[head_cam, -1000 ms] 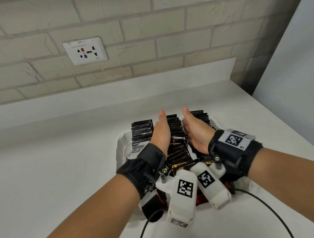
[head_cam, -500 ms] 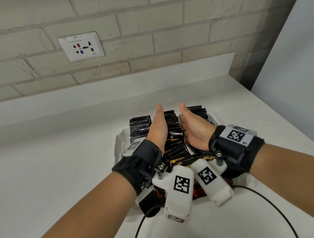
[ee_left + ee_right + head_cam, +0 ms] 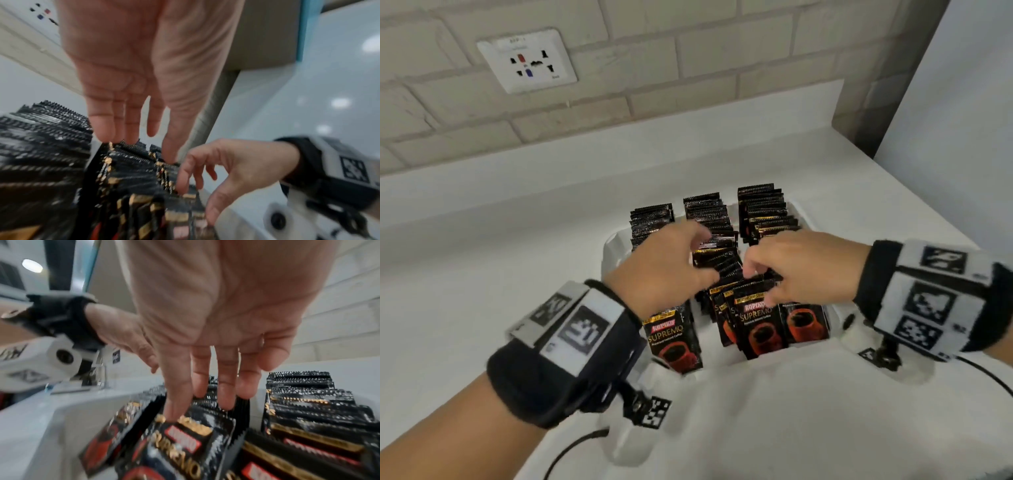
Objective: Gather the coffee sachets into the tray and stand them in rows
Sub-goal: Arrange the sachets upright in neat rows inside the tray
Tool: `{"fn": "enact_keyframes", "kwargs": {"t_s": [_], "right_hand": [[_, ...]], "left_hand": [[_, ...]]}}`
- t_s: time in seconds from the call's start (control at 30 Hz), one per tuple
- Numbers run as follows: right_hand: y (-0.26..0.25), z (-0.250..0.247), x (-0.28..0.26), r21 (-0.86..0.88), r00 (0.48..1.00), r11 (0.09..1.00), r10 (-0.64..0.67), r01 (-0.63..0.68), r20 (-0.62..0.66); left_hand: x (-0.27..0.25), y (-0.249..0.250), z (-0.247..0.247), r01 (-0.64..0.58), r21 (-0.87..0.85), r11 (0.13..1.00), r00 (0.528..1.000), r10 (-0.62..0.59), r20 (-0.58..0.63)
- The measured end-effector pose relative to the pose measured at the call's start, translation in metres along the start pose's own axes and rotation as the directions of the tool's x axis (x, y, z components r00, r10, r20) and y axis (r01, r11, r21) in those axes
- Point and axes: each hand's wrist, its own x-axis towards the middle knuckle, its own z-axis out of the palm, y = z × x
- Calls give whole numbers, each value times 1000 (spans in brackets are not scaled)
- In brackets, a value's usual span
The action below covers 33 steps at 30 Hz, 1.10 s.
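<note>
A white tray (image 3: pixel 610 251) on the counter holds black coffee sachets standing in three rows: left (image 3: pixel 652 219), middle (image 3: pixel 709 212) and right (image 3: pixel 763 205). Both hands hover palm-down over the near end of the middle row. My left hand (image 3: pixel 705 253) has straight fingers (image 3: pixel 107 129) whose tips touch the sachet tops. My right hand (image 3: pixel 758 286) pinches the front sachets (image 3: pixel 760 329) of that row, thumb (image 3: pixel 174 410) on the printed face and fingers behind. One sachet (image 3: pixel 674 339) stands at the near end of the left row.
The tray's near wall (image 3: pixel 61 418) lies just below my wrists. A brick wall with a socket plate (image 3: pixel 527 61) rises behind the white counter (image 3: pixel 482 274). A black cable (image 3: pixel 571 452) trails off the near side. The counter ends at the right by a grey panel (image 3: pixel 962 137).
Both hands stood edge-on, thumbs up, flanking the middle row. They have turned palm-down and drawn back to its near end, where the right hand has taken hold of the front sachets.
</note>
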Motion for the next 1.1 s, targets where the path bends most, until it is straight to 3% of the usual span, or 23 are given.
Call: {"fn": "enact_keyframes", "kwargs": {"t_s": [0.1, 0.27, 0.47, 0.57, 0.8, 1.1], "right_hand": [[-2, 8, 9, -196, 1000, 981, -4, -1, -26], [-9, 13, 18, -377, 995, 926, -63, 32, -71], [-15, 12, 28, -459, 991, 883, -132, 101, -35], [-18, 12, 34, -397, 993, 912, -118, 99, -24], [-16, 13, 49, -104, 993, 994, -48, 37, -109], [-20, 12, 49, -71, 995, 997, -16, 8, -100]], "left_hand": [[-1, -6, 8, 11, 190, 982, 997, -25, 73], [8, -9, 30, -35, 378, 925, 995, -3, 98], [16, -3, 42, -58, 608, 792, 997, 11, 79], [21, -2, 39, -66, 659, 749, 998, 40, 55], [27, -12, 23, 38, 363, 931, 999, -27, -34], [24, -12, 22, 45, -28, 999, 995, -47, -91]]}}
